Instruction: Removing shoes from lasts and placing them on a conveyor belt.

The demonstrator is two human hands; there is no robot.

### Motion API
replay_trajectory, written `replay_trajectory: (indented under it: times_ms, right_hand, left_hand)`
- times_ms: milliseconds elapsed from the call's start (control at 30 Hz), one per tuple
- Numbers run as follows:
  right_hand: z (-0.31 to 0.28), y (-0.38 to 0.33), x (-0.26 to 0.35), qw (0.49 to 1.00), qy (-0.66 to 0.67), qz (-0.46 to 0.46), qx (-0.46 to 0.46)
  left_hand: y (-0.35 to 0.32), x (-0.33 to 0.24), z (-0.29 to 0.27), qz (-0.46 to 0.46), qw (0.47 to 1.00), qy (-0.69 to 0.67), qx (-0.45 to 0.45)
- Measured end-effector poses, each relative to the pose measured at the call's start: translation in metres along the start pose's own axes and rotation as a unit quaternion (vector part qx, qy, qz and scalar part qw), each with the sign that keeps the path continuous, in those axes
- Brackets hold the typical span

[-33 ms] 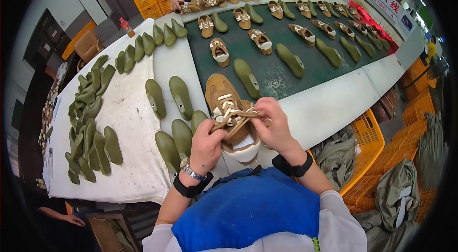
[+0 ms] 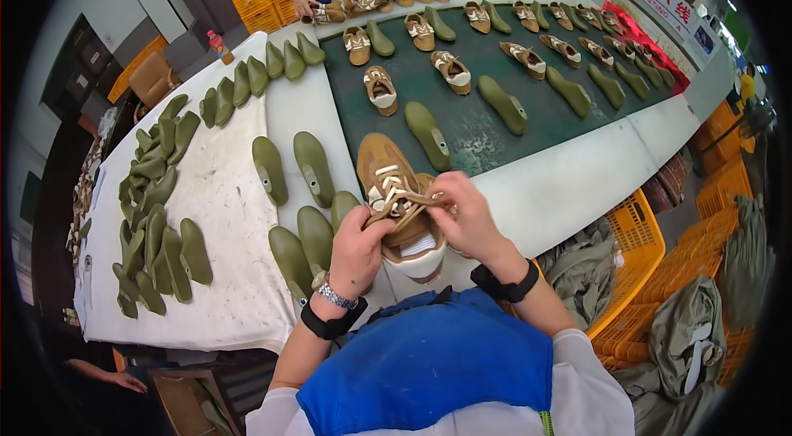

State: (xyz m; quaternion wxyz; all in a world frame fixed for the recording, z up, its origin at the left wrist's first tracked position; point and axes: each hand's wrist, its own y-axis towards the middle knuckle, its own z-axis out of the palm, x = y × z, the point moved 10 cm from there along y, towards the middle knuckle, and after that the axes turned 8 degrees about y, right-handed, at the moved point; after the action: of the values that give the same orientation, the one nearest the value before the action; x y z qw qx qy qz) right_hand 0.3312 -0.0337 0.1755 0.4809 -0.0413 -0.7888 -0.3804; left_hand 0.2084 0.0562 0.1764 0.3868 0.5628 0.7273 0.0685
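My left hand (image 2: 356, 248) pinches one end of the pale lace (image 2: 394, 203), fingers curled tight around it; my right hand (image 2: 469, 220) grips the other end, thumb and fingertips closed on it just across from the left; the lace runs taut between the two, over the tongue of the tan shoe (image 2: 394, 188); that shoe sits directly under and between my hands, toe pointing away from me, heel with its white lining nearest my chest, resting on the white table edge (image 2: 569, 180); just left of my left hand stand several olive-green shoe lasts (image 2: 315, 236), upright and close together, touching or nearly so; further left of that hand, more green lasts lie in rows on the white cloth (image 2: 223, 213); beyond my right hand, the dark green conveyor belt (image 2: 478, 131) carries tan shoes and single lasts spaced apart; one green last (image 2: 427, 135) lies just past the toe of my shoe; at the far end of the belt another person's hands (image 2: 326, 3) rest on shoes; to the right of my right hand, below the table, sits a yellow crate (image 2: 635, 246) with grey-green fabric.
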Motion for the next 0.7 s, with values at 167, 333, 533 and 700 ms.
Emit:
replay_trajectory:
  times_ms: [167, 333, 533, 700]
  right_hand:
    - [0.067, -0.068, -0.116, 0.961, -0.169, 0.089, 0.202]
    - [0.058, -0.088, -0.114, 0.933, -0.221, 0.123, 0.256]
    - [0.04, -0.093, -0.11, 0.892, -0.379, 0.148, 0.195]
    - [0.031, -0.101, -0.14, 0.855, -0.423, 0.209, 0.216]
  left_hand:
    - [-0.066, 0.066, 0.077, -0.158, 0.937, 0.044, 0.309]
    - [-0.087, 0.112, -0.009, -0.11, 0.974, 0.181, 0.085]
    - [-0.183, 0.221, -0.038, -0.341, 0.925, 0.165, 0.036]
    - [-0.216, 0.242, 0.006, -0.369, 0.927, 0.049, 0.041]
